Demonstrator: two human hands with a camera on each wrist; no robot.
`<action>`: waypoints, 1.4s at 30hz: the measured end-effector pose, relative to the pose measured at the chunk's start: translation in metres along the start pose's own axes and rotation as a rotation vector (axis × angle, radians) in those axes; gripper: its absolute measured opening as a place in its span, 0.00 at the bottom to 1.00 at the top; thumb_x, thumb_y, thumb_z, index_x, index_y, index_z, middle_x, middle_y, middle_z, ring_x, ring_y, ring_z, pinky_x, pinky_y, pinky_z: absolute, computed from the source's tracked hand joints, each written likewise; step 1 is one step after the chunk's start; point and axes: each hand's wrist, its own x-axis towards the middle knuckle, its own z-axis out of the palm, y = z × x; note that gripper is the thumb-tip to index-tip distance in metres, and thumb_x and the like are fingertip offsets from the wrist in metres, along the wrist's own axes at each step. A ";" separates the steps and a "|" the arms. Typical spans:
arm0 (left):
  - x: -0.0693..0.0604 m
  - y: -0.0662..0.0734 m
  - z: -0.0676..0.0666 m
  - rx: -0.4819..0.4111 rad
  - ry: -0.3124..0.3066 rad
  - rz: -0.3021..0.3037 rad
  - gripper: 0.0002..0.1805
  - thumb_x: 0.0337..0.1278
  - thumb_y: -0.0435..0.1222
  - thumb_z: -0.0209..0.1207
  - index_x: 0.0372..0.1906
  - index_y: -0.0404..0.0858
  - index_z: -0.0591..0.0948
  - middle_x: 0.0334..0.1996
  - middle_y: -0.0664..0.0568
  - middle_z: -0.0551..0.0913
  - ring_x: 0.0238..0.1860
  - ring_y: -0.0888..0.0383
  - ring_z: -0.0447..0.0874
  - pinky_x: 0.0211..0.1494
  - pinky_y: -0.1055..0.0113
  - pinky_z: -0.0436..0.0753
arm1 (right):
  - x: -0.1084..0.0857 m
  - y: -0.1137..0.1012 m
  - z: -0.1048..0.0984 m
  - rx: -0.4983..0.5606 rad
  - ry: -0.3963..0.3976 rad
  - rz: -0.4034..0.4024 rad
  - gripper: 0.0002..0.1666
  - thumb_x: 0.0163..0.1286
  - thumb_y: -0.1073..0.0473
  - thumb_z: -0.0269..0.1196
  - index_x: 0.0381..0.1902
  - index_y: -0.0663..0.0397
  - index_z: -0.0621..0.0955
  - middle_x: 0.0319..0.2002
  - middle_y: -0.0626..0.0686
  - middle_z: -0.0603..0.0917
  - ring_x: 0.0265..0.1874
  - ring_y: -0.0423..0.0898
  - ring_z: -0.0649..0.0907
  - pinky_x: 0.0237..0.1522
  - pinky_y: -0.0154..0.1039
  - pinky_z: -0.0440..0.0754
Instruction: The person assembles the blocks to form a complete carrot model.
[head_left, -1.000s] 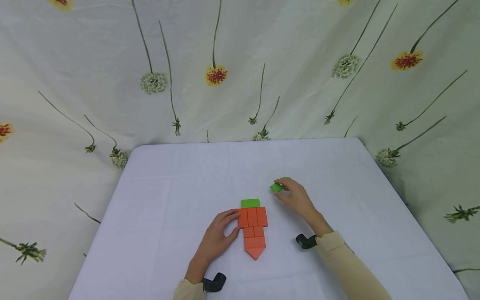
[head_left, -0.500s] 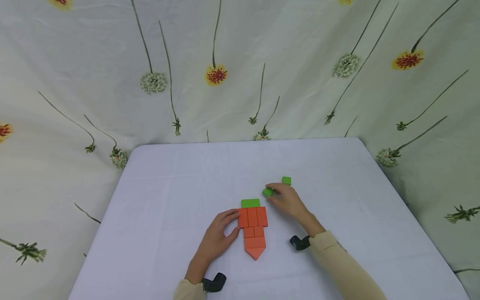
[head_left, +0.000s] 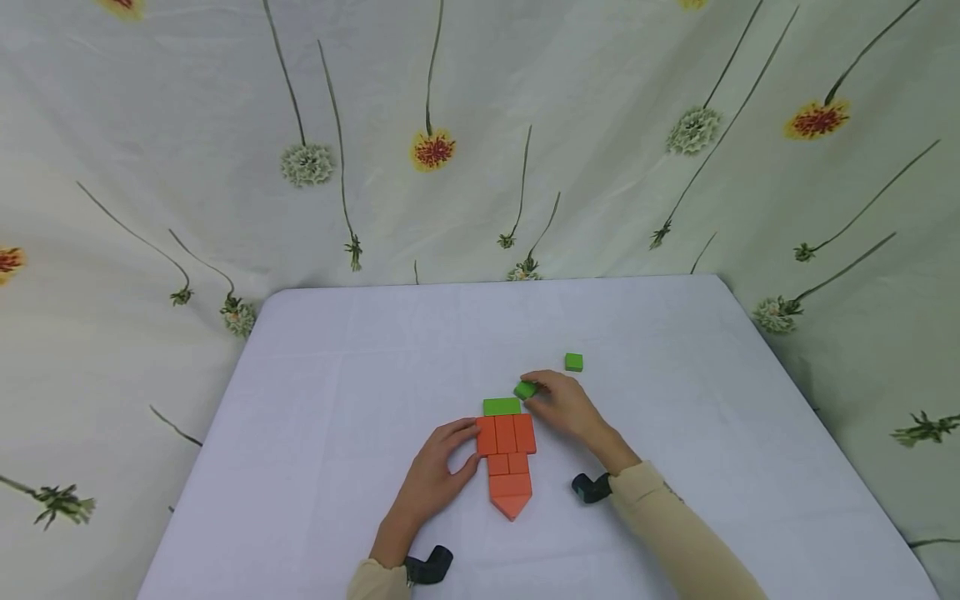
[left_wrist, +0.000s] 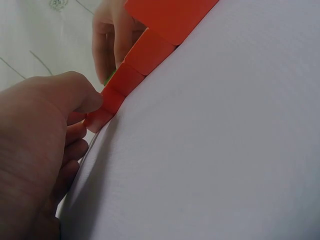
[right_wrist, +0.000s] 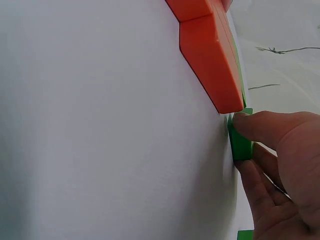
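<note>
A pointed figure of orange blocks (head_left: pixel 505 434) lies flat on the white table, its triangular block (head_left: pixel 512 507) nearest me. Along its far edge runs a green rectangular block (head_left: pixel 502 407). My left hand (head_left: pixel 435 473) rests at the figure's left side. In the left wrist view, its thumb (left_wrist: pixel 85 95) touches the side of the orange row and the other fingers lie past the end. My right hand (head_left: pixel 566 408) pinches a small green block (head_left: pixel 525 390), held turned at an angle beside the right end of the green rectangle. The right wrist view shows the pinched green block low, near the orange corner.
Another small green block (head_left: pixel 573 362) lies farther back on the right. White cloth covers the table (head_left: pixel 360 358). A flower-print curtain (head_left: pixel 600 167) hangs behind it and at both sides. Each wrist carries a black camera mount.
My right hand has carried the small green block leftward and a little nearer, to beside the green rectangle. The other small green block has come into full view. My left hand stays put.
</note>
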 end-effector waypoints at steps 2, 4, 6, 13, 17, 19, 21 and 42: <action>0.000 0.000 0.000 0.001 -0.002 0.001 0.24 0.63 0.35 0.70 0.64 0.40 0.82 0.67 0.52 0.78 0.70 0.53 0.75 0.71 0.55 0.79 | 0.000 0.000 0.001 -0.005 -0.003 0.009 0.23 0.67 0.66 0.70 0.61 0.59 0.82 0.58 0.58 0.85 0.55 0.53 0.85 0.61 0.49 0.84; 0.000 0.000 0.000 0.003 -0.002 0.004 0.24 0.63 0.35 0.70 0.64 0.40 0.82 0.67 0.52 0.78 0.70 0.53 0.75 0.71 0.55 0.79 | 0.000 0.000 0.002 -0.003 -0.004 0.016 0.23 0.67 0.66 0.70 0.60 0.59 0.83 0.58 0.57 0.85 0.55 0.52 0.85 0.60 0.49 0.84; 0.000 0.000 0.000 0.004 0.000 0.007 0.24 0.62 0.35 0.70 0.64 0.40 0.82 0.67 0.52 0.78 0.70 0.53 0.75 0.71 0.55 0.79 | 0.000 0.000 0.002 -0.003 -0.010 0.021 0.23 0.67 0.65 0.70 0.61 0.58 0.83 0.58 0.57 0.85 0.55 0.52 0.85 0.61 0.49 0.84; 0.000 0.000 0.001 0.006 0.004 0.003 0.25 0.62 0.35 0.71 0.64 0.40 0.82 0.67 0.52 0.78 0.70 0.53 0.75 0.71 0.55 0.79 | 0.000 -0.002 0.001 0.002 -0.050 0.038 0.24 0.68 0.63 0.70 0.62 0.57 0.82 0.60 0.56 0.85 0.58 0.52 0.84 0.64 0.49 0.83; 0.000 -0.001 0.001 0.004 0.005 -0.001 0.25 0.62 0.35 0.71 0.64 0.41 0.82 0.67 0.53 0.78 0.70 0.53 0.75 0.71 0.55 0.78 | 0.001 -0.001 0.001 -0.003 -0.058 0.022 0.25 0.69 0.63 0.70 0.63 0.57 0.82 0.60 0.56 0.85 0.59 0.52 0.83 0.64 0.49 0.82; 0.000 -0.001 0.001 0.004 0.006 -0.002 0.25 0.62 0.35 0.71 0.64 0.41 0.82 0.67 0.53 0.78 0.70 0.53 0.75 0.71 0.55 0.78 | 0.002 -0.001 0.001 -0.008 -0.062 0.013 0.25 0.69 0.63 0.70 0.63 0.56 0.82 0.61 0.56 0.85 0.60 0.52 0.83 0.64 0.49 0.82; 0.000 -0.001 0.002 0.005 0.006 -0.003 0.25 0.62 0.35 0.71 0.64 0.41 0.82 0.67 0.53 0.78 0.70 0.53 0.75 0.71 0.55 0.78 | 0.002 0.000 0.000 -0.010 -0.066 0.000 0.25 0.68 0.63 0.70 0.63 0.57 0.82 0.61 0.56 0.84 0.60 0.53 0.83 0.64 0.50 0.82; 0.000 -0.001 0.002 -0.006 0.014 0.008 0.25 0.61 0.35 0.71 0.63 0.40 0.82 0.67 0.52 0.79 0.70 0.53 0.75 0.70 0.55 0.79 | 0.003 0.019 -0.027 -0.046 0.059 0.017 0.24 0.69 0.65 0.68 0.62 0.58 0.82 0.59 0.59 0.84 0.55 0.55 0.84 0.59 0.52 0.85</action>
